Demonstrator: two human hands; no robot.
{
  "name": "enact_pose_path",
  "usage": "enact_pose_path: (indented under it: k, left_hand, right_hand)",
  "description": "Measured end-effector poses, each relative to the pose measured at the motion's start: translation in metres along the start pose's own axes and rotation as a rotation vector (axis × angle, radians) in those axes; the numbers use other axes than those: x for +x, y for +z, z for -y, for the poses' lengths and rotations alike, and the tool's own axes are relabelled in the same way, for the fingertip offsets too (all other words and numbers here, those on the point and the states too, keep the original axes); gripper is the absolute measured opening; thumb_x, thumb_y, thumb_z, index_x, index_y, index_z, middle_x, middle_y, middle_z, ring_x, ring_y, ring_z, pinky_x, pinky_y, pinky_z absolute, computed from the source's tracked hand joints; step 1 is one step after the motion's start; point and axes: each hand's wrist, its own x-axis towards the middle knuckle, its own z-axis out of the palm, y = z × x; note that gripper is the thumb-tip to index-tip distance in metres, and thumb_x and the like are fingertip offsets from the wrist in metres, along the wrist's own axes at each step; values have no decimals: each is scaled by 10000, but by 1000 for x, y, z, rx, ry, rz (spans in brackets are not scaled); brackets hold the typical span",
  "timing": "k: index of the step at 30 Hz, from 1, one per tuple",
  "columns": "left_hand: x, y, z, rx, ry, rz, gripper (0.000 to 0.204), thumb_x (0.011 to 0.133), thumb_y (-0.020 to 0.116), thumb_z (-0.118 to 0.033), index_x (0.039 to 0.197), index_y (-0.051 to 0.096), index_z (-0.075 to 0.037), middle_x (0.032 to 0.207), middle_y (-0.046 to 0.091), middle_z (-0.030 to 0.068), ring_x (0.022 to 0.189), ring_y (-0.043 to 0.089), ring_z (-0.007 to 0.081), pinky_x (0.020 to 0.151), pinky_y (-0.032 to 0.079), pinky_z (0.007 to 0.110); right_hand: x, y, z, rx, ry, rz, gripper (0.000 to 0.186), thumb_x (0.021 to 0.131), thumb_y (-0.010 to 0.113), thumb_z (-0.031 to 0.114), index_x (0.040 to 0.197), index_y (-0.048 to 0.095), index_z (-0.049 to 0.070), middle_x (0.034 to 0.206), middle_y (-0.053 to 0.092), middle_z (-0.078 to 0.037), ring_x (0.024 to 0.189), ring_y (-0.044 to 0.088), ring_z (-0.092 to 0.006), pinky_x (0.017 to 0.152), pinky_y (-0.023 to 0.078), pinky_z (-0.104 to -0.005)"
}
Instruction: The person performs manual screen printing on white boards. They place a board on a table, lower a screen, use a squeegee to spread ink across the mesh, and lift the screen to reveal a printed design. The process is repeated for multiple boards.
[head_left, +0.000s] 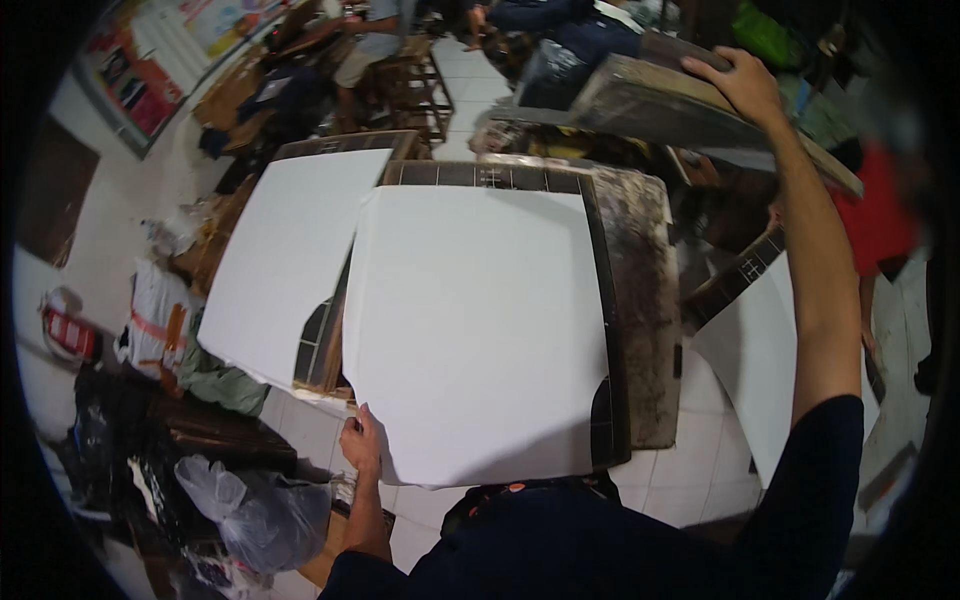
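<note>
A white sheet [480,330] lies over a dark board [610,430] with pale grid lines in front of me. At the sheet's lower left edge, my left hand [362,440] is closed, its thumb against the edge and its fingers curled partly out of sight. Raised to the far right, my right hand [742,88] is closed round a dark brown wooden bar [683,52]. That bar sits along the top of a tilted, weathered wooden frame [665,95]. Left of the middle sheet is a second white sheet [285,240] on a similar board.
A stained brown board [648,300] extends beneath the middle one. Another white sheet [745,350] lies at right, near a person in red [878,210]. Plastic bags [260,510] and a red fire extinguisher [70,333] are at left. Wooden stools [415,90] stand beyond.
</note>
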Motion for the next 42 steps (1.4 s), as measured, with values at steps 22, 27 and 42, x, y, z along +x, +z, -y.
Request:
enact_pose_path:
  k: [22, 27, 42]
  left_hand:
    - [-6, 88, -83, 97, 323, 413, 883, 751, 826, -738, 995, 696, 101, 922, 742, 307, 883, 740, 466, 805, 571, 521]
    - [-3, 88, -96, 212, 325, 398, 924, 768, 820, -724, 1120, 705, 123, 1025, 745, 333, 1013, 735, 488, 893, 575, 526]
    - [19, 133, -62, 58, 190, 569, 848, 748, 868, -679, 1119, 679, 60, 1062, 726, 213, 973, 704, 350, 873, 573, 442]
  right_hand:
    - [39, -23, 12, 164, 1, 57, 762, 769, 777, 764, 839, 784, 5, 846, 761, -176, 823, 729, -300, 793, 541, -432]
    - [52, -20, 5, 149, 5, 37, 762, 759, 785, 766, 841, 788, 8, 829, 755, -184, 801, 727, -290, 787, 540, -430]
    - [54, -24, 10, 180, -33, 25, 763, 780, 780, 756, 932, 812, 9, 914, 784, -198, 883, 753, -310, 834, 556, -425]
